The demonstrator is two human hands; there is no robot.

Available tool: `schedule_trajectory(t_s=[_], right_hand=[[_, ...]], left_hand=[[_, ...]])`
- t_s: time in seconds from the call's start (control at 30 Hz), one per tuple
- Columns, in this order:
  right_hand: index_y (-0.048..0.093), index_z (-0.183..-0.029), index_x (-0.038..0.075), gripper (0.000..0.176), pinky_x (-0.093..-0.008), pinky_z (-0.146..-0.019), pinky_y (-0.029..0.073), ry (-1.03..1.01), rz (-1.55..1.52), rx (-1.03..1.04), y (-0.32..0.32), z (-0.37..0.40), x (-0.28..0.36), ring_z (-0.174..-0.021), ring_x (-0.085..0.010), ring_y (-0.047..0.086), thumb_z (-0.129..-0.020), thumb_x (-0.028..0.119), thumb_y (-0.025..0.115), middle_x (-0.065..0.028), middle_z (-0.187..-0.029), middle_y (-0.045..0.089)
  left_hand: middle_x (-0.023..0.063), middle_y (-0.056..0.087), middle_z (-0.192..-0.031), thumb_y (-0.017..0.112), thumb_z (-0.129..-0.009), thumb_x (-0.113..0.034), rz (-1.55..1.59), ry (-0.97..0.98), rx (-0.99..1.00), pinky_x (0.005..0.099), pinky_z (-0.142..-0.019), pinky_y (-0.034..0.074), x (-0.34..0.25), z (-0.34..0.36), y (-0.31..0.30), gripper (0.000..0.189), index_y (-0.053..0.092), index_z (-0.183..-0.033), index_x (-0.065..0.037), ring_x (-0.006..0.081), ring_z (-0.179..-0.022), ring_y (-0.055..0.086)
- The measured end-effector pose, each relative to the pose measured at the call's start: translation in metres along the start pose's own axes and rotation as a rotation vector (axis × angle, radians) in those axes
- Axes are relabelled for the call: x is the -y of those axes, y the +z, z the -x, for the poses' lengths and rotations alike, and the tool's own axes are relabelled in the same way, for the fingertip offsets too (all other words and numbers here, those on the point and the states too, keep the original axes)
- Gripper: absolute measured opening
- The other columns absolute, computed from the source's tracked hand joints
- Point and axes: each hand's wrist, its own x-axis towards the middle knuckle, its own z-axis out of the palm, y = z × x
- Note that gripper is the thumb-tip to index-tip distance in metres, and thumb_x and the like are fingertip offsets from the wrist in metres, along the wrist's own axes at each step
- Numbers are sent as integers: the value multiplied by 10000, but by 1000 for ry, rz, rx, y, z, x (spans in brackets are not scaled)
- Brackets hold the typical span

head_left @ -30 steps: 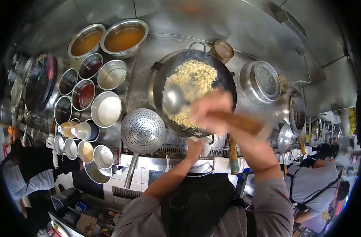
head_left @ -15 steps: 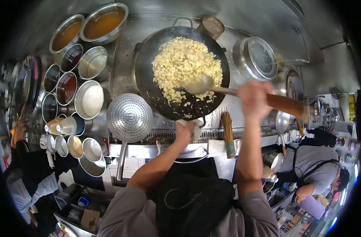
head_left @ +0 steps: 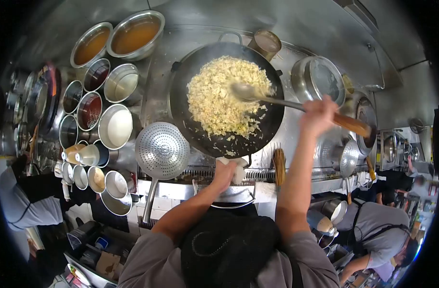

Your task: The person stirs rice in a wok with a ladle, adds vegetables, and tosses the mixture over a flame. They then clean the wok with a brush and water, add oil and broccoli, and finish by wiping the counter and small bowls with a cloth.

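Left fingers: my left hand [head_left: 223, 174] curled tight over a folded cloth [head_left: 239, 174] at the wok's [head_left: 214, 146] near rim; same a second ago.
Rice mix [head_left: 217, 96]: in wok, one broad mound.
Ladle [head_left: 243, 91]: blurred, right of mound's middle; was at wok's left, so likely mid-stir.
Right fingers: my right hand [head_left: 319, 116] wrapped around ladle handle, no gap visible.
Counts: four small cups [head_left: 125, 192], two amber-liquid bowls [head_left: 152, 47], one strainer [head_left: 162, 150], one wok, one ladle, one brush [head_left: 279, 165].
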Motion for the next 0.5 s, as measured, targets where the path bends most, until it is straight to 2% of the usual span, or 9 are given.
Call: schedule_trajectory(t_s=[0.03,0.07,0.1,0.2,0.27,0.33,0.4,0.47,0.5], right_hand=[[440,-727,150,243,-315,-409,313,51,-128,150,11,10,-18,-398,-112,320,-858,63,627,25,-519,385],[435,-709,144,251,-329,-412,321,145,-142,281,22,12,-20,-402,-114,323,-856,46,614,17,-515,359],[423,-680,135,271,-320,-390,294,191,-137,347,35,10,-16,-381,-112,294,-850,25,603,25,-503,321],[418,-663,128,284,-306,-365,264,278,37,469,78,6,25,-359,-107,288,-845,23,610,27,-492,323],[445,-665,116,264,-292,-349,246,177,139,438,115,16,52,-343,-97,275,-839,36,627,29,-486,335],[500,-676,92,215,-276,-368,280,73,18,549,133,15,58,-376,-99,361,-830,52,644,13,-496,398],[535,-673,66,189,-278,-400,319,130,74,543,141,33,5,-425,-113,440,-814,69,661,0,-524,463],[544,-661,57,205,-287,-443,350,163,358,800,135,39,-28,-478,-112,475,-807,111,677,-8,-559,506],[544,-661,57,205,-287,-443,350,156,345,817,148,46,-23,-478,-112,475,-807,111,677,-8,-559,506]], left_hand=[[100,628,-1017,510,-816,43,6,-36,61,348,-678,555,-6,-1,0,346,522,-1161,17,210,-846,648],[103,638,-988,512,-813,43,9,-76,125,350,-665,557,-10,0,-1,319,543,-1130,27,216,-824,656],[109,650,-934,516,-804,51,39,-17,34,354,-630,553,4,-6,-2,259,573,-1056,35,225,-790,664],[114,649,-948,514,-793,63,-46,-38,-96,355,-634,548,-10,-2,11,267,571,-1051,24,221,-801,663],[96,642,-941,514,-787,68,-45,36,-75,354,-613,527,3,-9,7,257,568,-1031,8,205,-782,650],[59,630,-847,559,-790,23,115,99,-104,305,-530,463,0,-4,12,144,600,-928,10,148,-680,596],[57,626,-871,562,-796,35,40,61,-97,305,-532,463,4,-8,8,175,585,-966,2,145,-702,597],[60,608,-896,542,-793,50,58,104,-119,346,-576,484,3,-9,10,213,555,-996,-15,183,-757,620],[71,611,-891,550,-801,44,104,132,-115,354,-568,488,2,-9,11,202,560,-993,-17,186,-742,621]])
